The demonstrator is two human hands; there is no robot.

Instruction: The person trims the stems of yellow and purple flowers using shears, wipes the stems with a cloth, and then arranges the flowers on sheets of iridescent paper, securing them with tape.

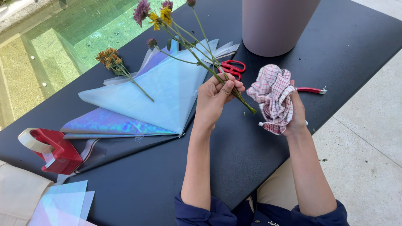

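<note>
My left hand (215, 98) grips a bunch of flower stems (197, 52) above the black table (234, 159). The purple and yellow flower heads (155, 12) point away to the upper left, and the cut ends stick out past my fingers to the lower right. My right hand (295, 113) holds a crumpled red-and-white checked cloth (273, 97) just right of the stem ends, a small gap between them. Red-handled scissors (232, 68) lie on the table behind my left hand.
Folded iridescent blue wrapping sheets (146, 96) lie spread on the table with orange flowers (111, 58) on them. A red tape dispenser (52, 150) sits at the left. A pink cylindrical vase (276, 25) stands at the back. A red-handled tool (312, 90) lies behind the cloth. More sheets (63, 205) lie at lower left.
</note>
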